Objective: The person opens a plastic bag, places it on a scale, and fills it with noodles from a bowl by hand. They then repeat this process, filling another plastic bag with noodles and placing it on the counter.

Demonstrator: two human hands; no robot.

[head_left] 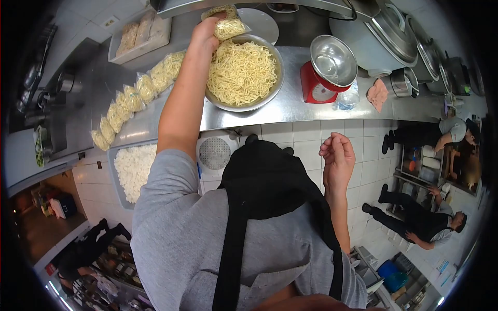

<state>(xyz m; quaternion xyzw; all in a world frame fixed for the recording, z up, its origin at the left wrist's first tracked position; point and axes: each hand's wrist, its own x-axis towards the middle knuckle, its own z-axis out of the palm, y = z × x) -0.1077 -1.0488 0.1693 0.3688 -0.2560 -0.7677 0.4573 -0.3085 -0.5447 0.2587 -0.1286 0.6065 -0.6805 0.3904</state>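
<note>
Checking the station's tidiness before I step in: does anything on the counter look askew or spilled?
No spill shows. The empty steel bowl on the red scale seems tilted, though the lens may exaggerate it. The left hand holds a noodle bag over the big noodle bowl; the right hand is empty.

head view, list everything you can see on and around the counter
noodle bowl: one, steel, yellow noodles, counter centre
noodle bag: one, clear, above the bowl
bagged portions: about eight, yellow, row on counter left
scale: one, red, steel bowl on top, counter right
cloth: one, pink, right of the scale
tray: one, grey, white food, below the counter
co-workers: two, dark trousers, far right
left hand: one, grips the noodle bag
right hand: one, open, empty, by the apron
</note>
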